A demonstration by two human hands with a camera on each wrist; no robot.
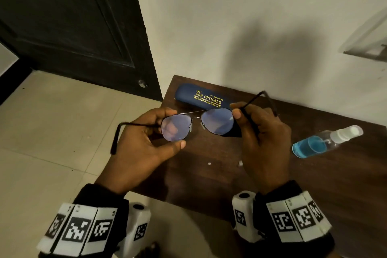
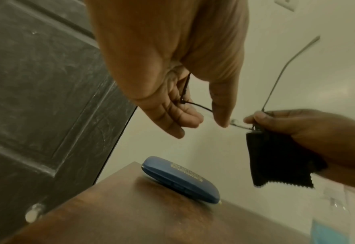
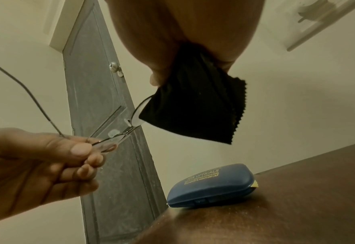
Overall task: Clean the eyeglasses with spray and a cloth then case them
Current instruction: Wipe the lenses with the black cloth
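Metal-framed glasses (image 1: pixel 198 123), one pair with two bluish lenses and both temples unfolded, are held in the air above the near-left part of the table (image 1: pixel 209 174), between the two hands. The left hand (image 1: pixel 144 142) has its grip closed on the left lens rim, thumb near and fingers behind the glass. The right hand (image 1: pixel 261 138) pinches the right hinge end with thumb and forefinger, and the same grip clamps one black cloth (image 3: pixel 195 107), which hangs below the right lens, its zigzag edge free.

Step in hand, as judged: wiping the lenses. Whether they carry spray cannot be told. The next move calls for drawing the cloth over the glass while the left grip steadies the frame by its rim, with light pressure, since the wire frame would bend easily; afterwards, folding both temples.

One blue case (image 1: pixel 201 98), lid down, lies at the far left of the table. One clear spray bottle (image 1: pixel 322 142), part-filled with blue liquid, lies on its side at the right. Two small white specks sit on the table between the hands.
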